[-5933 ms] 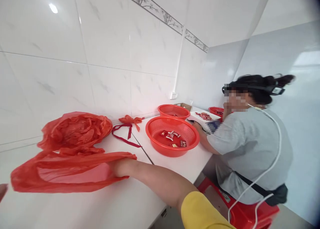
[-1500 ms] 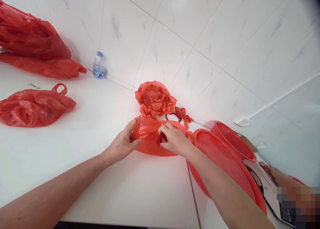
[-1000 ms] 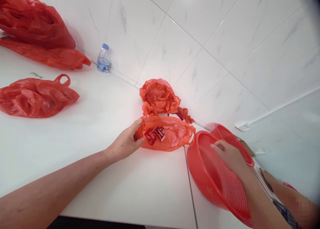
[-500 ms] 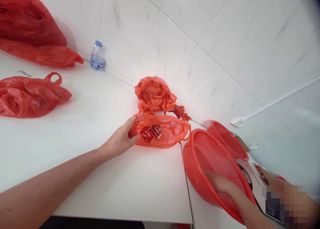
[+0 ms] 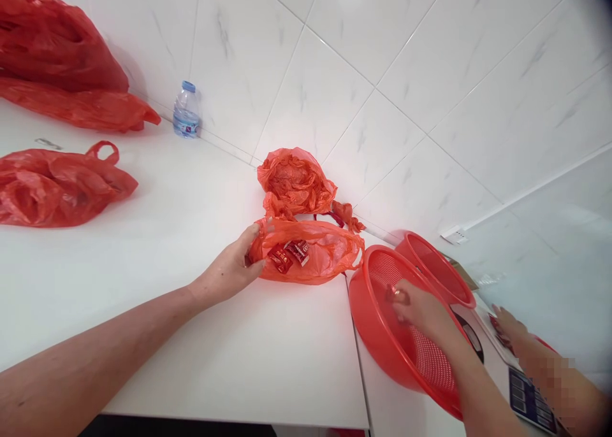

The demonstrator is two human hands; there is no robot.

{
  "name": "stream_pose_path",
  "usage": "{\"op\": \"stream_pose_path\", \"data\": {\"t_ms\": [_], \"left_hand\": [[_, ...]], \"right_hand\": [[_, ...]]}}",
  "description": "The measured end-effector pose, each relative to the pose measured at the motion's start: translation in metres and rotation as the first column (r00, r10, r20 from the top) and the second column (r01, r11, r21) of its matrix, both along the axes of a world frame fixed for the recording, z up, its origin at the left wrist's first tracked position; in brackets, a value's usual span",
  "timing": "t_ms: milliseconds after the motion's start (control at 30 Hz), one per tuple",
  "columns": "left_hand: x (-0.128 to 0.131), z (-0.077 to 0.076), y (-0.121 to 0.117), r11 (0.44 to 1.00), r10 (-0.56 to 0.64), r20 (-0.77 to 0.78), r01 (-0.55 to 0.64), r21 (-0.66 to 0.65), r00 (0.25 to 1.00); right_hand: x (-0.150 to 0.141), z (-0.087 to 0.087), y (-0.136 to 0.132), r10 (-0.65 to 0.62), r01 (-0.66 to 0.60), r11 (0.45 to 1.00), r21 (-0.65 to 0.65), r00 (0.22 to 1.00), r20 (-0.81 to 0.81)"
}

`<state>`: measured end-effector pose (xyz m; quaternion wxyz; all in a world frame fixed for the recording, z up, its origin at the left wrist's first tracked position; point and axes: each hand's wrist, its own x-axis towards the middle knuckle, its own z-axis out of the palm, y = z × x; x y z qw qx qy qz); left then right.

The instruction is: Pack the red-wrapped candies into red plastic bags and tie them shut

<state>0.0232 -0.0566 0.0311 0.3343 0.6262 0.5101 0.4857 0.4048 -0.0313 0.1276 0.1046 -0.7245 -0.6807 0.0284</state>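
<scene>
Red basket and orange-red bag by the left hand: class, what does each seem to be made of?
The red basket looks like moulded, glossy plastic: smooth rim, evenly perforated mesh. The orange-red bag looks like thin polythene film: translucent, crinkled, slightly shiny.

**Left hand curled, right hand pinching**

The left forearm stretched in from the lower left, its wrist nearly straight, with the fingers curving up and the thumb low. The right forearm rose from the bottom edge, well apart from the left, its thumb and forefinger pressed together at the tips.
</scene>
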Motion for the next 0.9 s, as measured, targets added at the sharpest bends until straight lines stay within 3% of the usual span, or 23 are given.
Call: {"op": "stream_pose_path", "data": {"t_ms": [67,100,200,233,333,467,600,800,900], "left_hand": [[0.000,0.000,0.000,1.000,-0.002,0.003,0.002,0.007,1.000],[0.000,0.000,0.000,1.000,0.000,0.005,0.000,0.006,1.000],[0.000,0.000,-0.001,1.000,0.006,0.013,-0.006,-0.001,1.000],[0.000,0.001,-0.001,1.000,0.009,0.015,-0.009,0.000,1.000],[0.000,0.001,-0.002,1.000,0.014,0.023,-0.014,0.012,1.000],[-0.001,0.003,-0.002,1.000,0.009,0.037,-0.010,0.023,0.999],[-0.001,0.004,-0.001,0.999,0.006,0.046,-0.008,0.045,0.999],[0.001,0.005,-0.002,0.998,0.010,0.005,-0.010,0.061,1.000],[0.002,0.003,-0.003,0.997,0.014,-0.029,-0.012,0.072,0.999]], "right_hand": [[-0.017,0.019,-0.003,0.045,-0.057,0.984,0.168,0.996,0.072],[-0.030,0.027,-0.007,0.054,-0.081,0.948,0.309,0.994,0.094],[-0.077,0.039,-0.024,0.171,-0.192,0.764,0.616,0.981,0.095],[-0.093,0.038,-0.028,0.240,-0.238,0.719,0.653,0.967,0.088],[-0.134,0.021,-0.021,0.396,-0.332,0.660,0.674,0.916,0.064],[-0.163,-0.009,0.007,0.485,-0.478,0.765,0.432,0.869,0.103],[-0.157,-0.028,0.011,0.510,-0.524,0.819,0.234,0.852,0.123],[-0.120,-0.043,0.006,0.460,-0.471,0.874,0.117,0.881,0.113],[-0.124,-0.036,-0.008,0.458,-0.457,0.869,0.190,0.888,0.041]]}}
